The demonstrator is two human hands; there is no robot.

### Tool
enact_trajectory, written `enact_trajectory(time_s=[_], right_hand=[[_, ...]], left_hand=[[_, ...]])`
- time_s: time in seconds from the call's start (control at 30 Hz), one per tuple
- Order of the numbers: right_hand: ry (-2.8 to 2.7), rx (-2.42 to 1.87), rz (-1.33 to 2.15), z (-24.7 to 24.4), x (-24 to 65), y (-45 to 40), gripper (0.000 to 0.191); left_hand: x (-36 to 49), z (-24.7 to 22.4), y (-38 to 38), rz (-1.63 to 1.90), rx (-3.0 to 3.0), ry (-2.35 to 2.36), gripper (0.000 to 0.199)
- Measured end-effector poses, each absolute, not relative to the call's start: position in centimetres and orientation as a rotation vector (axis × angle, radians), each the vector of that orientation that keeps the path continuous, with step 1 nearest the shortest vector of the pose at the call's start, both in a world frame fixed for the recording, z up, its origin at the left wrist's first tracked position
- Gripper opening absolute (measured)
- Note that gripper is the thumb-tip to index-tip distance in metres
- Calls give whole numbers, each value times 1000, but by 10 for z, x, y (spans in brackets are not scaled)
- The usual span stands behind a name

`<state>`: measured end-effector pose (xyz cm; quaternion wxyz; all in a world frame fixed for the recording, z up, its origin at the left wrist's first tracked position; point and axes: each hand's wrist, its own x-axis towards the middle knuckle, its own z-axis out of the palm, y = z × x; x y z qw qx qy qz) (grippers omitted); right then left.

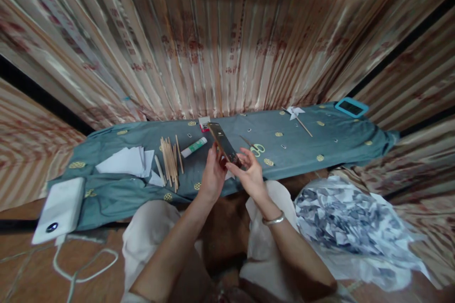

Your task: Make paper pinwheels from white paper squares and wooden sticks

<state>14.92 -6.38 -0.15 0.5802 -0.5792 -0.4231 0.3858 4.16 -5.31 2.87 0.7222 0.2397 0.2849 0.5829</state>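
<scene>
A dark smartphone (pixel 224 143) is held up at a tilt over the front middle of the cloth-covered table. My left hand (pixel 213 176) grips its left edge, with the fingers partly hidden behind it. My right hand (pixel 251 173) closes on the phone's lower right corner, thumb at the front. Scissors (pixel 256 148) with pale green handles lie just beyond my right hand. To the left of the phone rests a green and white glue stick (pixel 194 147), and a bundle of thin wooden sticks (pixel 170 163) lies beside it.
White paper pieces (pixel 124 162) lie on the left of the blue-green cloth (pixel 298 147). A paper pinwheel (pixel 295 112) and blue-framed device (pixel 351 107) sit at the right. A white power bank (pixel 59 210) with cable is at the near left. A plastic bag of folded paper (pixel 351 222) stands right of my knees.
</scene>
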Motion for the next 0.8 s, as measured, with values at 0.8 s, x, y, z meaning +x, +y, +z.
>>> enact_trajectory(time_s=[0.8], right_hand=[[-730,-1096,1557,-39,134,-59,39]], left_hand=[[-1,1,-28,1343,519,838,59]])
